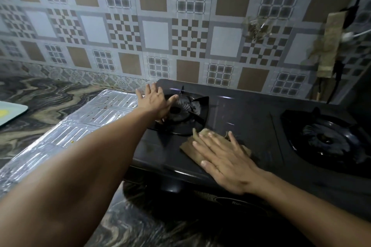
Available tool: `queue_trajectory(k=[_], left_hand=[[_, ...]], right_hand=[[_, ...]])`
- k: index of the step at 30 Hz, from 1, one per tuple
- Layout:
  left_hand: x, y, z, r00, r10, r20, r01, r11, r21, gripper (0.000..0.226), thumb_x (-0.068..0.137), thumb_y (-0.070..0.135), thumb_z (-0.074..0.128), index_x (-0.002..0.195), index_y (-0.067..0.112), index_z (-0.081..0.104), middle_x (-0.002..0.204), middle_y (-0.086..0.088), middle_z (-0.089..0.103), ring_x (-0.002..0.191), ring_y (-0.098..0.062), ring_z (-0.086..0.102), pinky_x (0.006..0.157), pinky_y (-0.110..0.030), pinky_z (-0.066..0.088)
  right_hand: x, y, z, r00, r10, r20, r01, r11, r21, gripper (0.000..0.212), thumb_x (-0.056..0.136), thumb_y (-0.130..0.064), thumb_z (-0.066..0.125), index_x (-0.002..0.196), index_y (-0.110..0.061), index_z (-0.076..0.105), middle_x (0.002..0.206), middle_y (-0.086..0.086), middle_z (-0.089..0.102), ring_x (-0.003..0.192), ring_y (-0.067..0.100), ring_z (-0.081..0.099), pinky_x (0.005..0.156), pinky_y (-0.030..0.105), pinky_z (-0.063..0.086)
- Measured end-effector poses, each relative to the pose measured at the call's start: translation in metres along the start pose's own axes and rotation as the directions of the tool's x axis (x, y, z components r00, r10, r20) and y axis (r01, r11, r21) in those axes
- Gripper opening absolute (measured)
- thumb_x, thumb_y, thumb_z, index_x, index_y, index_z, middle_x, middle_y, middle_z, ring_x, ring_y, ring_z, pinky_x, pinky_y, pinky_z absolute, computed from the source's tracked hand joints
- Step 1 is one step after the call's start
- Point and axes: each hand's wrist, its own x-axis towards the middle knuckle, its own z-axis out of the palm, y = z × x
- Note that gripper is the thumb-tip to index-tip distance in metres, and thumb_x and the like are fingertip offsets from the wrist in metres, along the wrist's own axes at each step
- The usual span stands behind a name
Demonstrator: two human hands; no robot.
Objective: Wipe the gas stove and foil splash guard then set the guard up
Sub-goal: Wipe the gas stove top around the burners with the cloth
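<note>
Right hand (224, 158) flat, fingers spread, pressing brown cloth (202, 146) onto gas stove (241, 114) between burners; left hand (154, 102) open over left burner grate (188, 114), nearer foil guard (84, 124) lying flat just left of stove, long axis running toward wall

The kitchen is dim, with a cool grey cast. Pale glints streak the black stove (241, 118) and brighter glare lies on the foil sheet (96, 114) at left. The near counter under the stove sinks into deep shadow. The tiled wall (180, 26) looks soft, and its lines bow toward the edges. Both hands show slight blur.
</note>
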Motion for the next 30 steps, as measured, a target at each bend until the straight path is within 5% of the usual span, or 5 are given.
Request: queue_trajectory(k=[6, 12, 22, 26, 30], left_hand=[[-0.025, -0.036, -0.011, 0.973, 0.004, -0.23, -0.02, 0.998, -0.066, 0.039, 0.091, 0.036, 0.051, 0.113, 0.009, 0.068, 0.122, -0.018, 0.057, 0.12, -0.035, 0.044, 0.102, -0.044, 0.039], [-0.045, -0.054, -0.021, 0.982, -0.09, -0.167, 0.059, 0.982, -0.179, 0.025, 0.086, 0.029, 0.064, 0.097, 0.01, 0.075, 0.096, -0.018, 0.069, 0.094, -0.036, 0.064, 0.075, -0.036, 0.05], [-0.059, -0.089, -0.01, 0.99, -0.127, -0.069, 0.082, 0.887, -0.455, 0.026, 0.083, 0.01, 0.053, 0.101, 0.007, 0.072, 0.106, -0.02, 0.069, 0.102, -0.036, 0.063, 0.09, -0.039, 0.052], [-0.077, -0.119, -0.014, 0.917, -0.341, 0.209, 0.4, 0.769, -0.499, 0.021, 0.083, 0.005, 0.045, 0.089, -0.006, 0.061, 0.098, -0.026, 0.064, 0.094, -0.041, 0.064, 0.075, -0.039, 0.051], [-0.102, -0.153, -0.008, 0.749, -0.156, 0.644, 0.631, 0.465, -0.621, 0.026, 0.087, -0.002, 0.03, 0.081, -0.002, 0.054, 0.079, -0.02, 0.061, 0.076, -0.033, 0.064, 0.081, -0.058, 0.052]], right_hand=[[0.021, -0.053, 0.008, 0.999, -0.023, -0.041, 0.019, 0.996, -0.091, 0.061, 0.098, -0.049, 0.012, 0.155, -0.028, 0.005, 0.164, -0.003, -0.001, 0.15, 0.014, -0.008, 0.118, 0.051, -0.01], [0.022, -0.063, 0.008, 0.998, -0.035, -0.058, 0.029, 0.994, -0.102, 0.065, 0.094, -0.053, 0.009, 0.155, -0.03, 0.008, 0.164, -0.005, 0.003, 0.15, 0.013, -0.003, 0.116, 0.043, -0.001], [0.048, -0.081, 0.008, 0.99, -0.14, -0.016, 0.137, 0.986, -0.097, 0.07, 0.093, -0.052, 0.008, 0.156, -0.023, -0.002, 0.163, 0.0, -0.009, 0.15, 0.016, -0.009, 0.12, 0.031, -0.009], [0.086, -0.1, 0.011, 0.978, -0.208, -0.015, 0.206, 0.973, -0.109, 0.076, 0.088, -0.055, 0.0, 0.156, -0.021, -0.002, 0.163, 0.002, -0.008, 0.15, 0.019, -0.006, 0.121, 0.033, -0.006], [0.109, -0.115, 0.01, 0.974, -0.227, -0.001, 0.226, 0.969, -0.102, 0.071, 0.094, -0.054, 0.006, 0.156, -0.019, -0.003, 0.163, 0.003, -0.01, 0.15, 0.019, -0.007, 0.121, 0.034, -0.007]])
